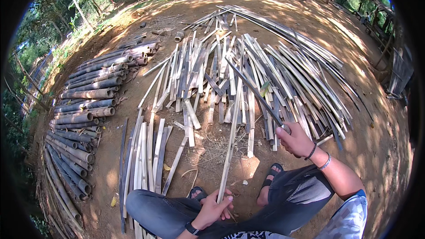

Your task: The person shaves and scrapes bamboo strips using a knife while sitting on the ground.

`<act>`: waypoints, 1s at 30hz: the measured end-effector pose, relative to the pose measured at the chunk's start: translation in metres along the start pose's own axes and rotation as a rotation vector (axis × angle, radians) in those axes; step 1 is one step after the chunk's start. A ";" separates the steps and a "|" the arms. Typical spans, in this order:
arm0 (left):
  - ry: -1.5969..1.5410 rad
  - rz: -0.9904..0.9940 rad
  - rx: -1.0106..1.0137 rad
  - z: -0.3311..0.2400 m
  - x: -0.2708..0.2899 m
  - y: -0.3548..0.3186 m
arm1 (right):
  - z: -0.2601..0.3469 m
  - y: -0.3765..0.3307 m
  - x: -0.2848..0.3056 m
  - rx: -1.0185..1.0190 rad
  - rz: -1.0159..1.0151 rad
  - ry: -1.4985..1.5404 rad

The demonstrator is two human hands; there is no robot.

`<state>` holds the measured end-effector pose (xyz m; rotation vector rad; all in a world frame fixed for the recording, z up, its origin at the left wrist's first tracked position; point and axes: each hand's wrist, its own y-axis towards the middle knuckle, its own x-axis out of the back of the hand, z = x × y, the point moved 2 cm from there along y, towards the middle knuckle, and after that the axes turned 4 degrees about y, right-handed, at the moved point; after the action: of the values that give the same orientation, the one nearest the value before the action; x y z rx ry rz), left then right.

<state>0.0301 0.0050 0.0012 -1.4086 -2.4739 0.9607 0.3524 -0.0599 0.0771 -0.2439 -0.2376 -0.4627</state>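
Low between my knees, my left hand (214,210) is closed around the near end of a long split bamboo strip (229,157). The strip runs away from me, pale face up, over the litter toward the pile. My right hand (293,140) grips the handle of a long dark-bladed machete (262,100) above my right knee. Its blade slants forward and left across the pile, and in this view its far part crosses the far end of the strip. Whether blade and strip touch, I cannot tell.
A wide pile of split bamboo strips (305,93) fans out ahead. More strips (144,155) lie beside my left knee. Whole bamboo poles (90,94) are stacked at the left. My sandalled feet (269,179) stand on bare soil with shavings (208,150). Trees line the far edge.
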 end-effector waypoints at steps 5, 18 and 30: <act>-0.216 0.109 0.102 0.035 -0.017 0.080 | -0.038 -0.015 -0.025 0.004 0.149 -0.564; -0.227 0.018 0.234 0.091 -0.032 0.093 | -0.104 0.002 -0.041 -0.039 0.563 -1.039; -0.247 0.058 0.281 0.095 -0.034 0.093 | -0.133 0.034 -0.023 -0.166 0.552 -1.024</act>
<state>0.0769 -0.0329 -0.1220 -1.3449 -2.3450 1.5102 0.3712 -0.0588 -0.0608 -0.6798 -1.1009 0.2342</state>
